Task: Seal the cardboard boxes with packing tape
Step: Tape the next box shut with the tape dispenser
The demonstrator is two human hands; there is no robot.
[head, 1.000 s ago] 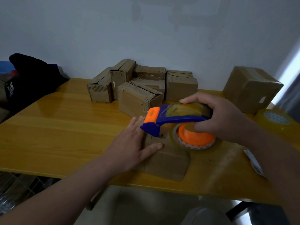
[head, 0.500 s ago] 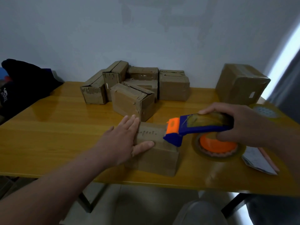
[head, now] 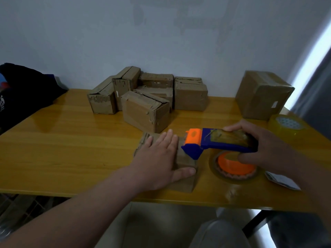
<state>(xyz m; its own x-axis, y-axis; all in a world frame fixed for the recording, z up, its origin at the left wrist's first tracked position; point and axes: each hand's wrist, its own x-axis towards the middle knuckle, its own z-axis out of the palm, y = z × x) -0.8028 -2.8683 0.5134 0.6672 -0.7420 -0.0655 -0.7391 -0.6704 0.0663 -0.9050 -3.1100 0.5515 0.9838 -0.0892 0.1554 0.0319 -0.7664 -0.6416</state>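
Head, box (head: 184, 184) under left fingers (head: 166, 138) (dispenser (head: 227, 141) alongside)

At centre frame, your left hand (head: 159, 158) lies flat on a small box (head: 186, 184) near the table's (head: 62, 140) front edge. Just right of it, your right hand (head: 268, 151) holds the tape dispenser (head: 220, 142). A pile of boxes (head: 146, 97) sits behind, with a larger box (head: 263, 95) and a tape roll (head: 286, 124) at upper right.
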